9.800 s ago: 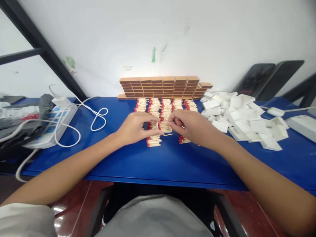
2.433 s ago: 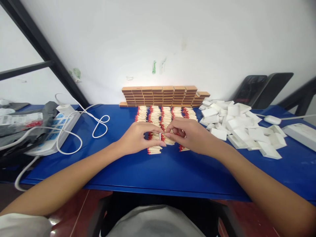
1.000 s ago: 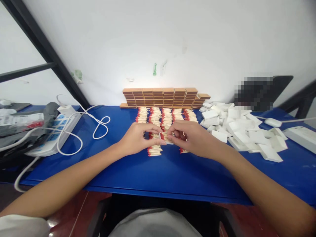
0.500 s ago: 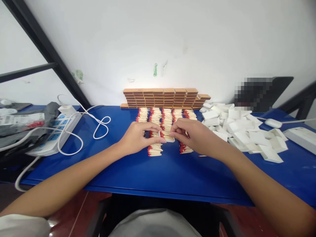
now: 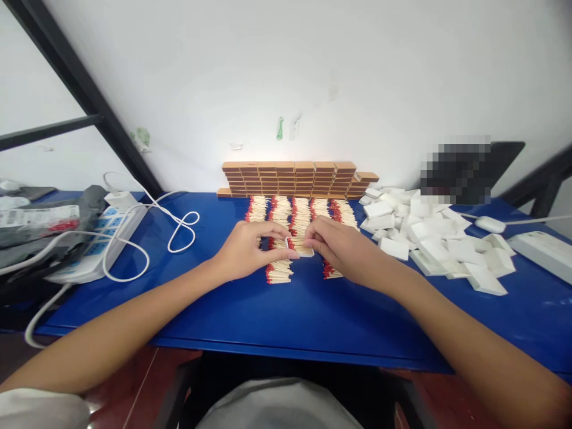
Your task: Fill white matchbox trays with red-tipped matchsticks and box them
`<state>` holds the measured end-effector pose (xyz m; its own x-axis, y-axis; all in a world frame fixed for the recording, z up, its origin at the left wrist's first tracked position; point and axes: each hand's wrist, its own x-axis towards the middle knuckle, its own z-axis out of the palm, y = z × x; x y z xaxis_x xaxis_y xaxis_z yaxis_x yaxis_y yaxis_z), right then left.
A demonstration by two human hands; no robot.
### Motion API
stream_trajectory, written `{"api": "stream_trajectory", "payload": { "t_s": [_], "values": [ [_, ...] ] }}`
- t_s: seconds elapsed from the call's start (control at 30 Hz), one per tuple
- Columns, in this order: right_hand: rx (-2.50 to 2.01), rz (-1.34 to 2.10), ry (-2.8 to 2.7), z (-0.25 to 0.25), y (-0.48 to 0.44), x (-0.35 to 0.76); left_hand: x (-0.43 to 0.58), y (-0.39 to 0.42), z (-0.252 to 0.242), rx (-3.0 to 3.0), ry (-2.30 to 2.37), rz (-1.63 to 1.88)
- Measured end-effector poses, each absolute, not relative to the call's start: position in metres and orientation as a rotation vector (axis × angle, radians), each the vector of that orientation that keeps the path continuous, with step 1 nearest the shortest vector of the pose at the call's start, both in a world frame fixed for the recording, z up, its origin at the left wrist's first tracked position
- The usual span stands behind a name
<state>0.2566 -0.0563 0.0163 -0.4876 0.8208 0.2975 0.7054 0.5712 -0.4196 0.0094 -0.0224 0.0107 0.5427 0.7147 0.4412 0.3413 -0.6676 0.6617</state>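
A small white matchbox tray point(image 5: 298, 246) filled with red-tipped matches sits between my two hands over the blue table point(image 5: 277, 310). My left hand point(image 5: 250, 250) pinches its left end with thumb and fingers. My right hand point(image 5: 342, 247) has its fingers curled on the tray's right end. Under and behind the hands lie several rows of loose matches point(image 5: 300, 213). Behind those, a wall of stacked brown matchbox sleeves point(image 5: 297, 179) stands against the white wall. A heap of empty white trays point(image 5: 429, 235) lies to the right.
A white power strip point(image 5: 96, 241) with looping white cables point(image 5: 181, 221) lies at the left, beside a dark bag point(image 5: 44, 223). At the far right are a white mouse point(image 5: 487, 224) and a white device point(image 5: 543, 250). A black diagonal beam point(image 5: 84, 95) crosses the upper left.
Both hands stay together at the rows of matches. The white tray has filled with matches over the last seconds, and my right hand has drawn in closer to it.
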Motion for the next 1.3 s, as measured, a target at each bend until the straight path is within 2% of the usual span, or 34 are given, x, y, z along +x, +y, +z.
{"api": "stream_trajectory", "payload": {
  "t_s": [1.3],
  "values": [
    [-1.147,0.331,-2.269,0.0223,-0.0582,0.2601,0.0077,-0.0217,0.0105,2.287,0.853,0.993]
  ]
}}
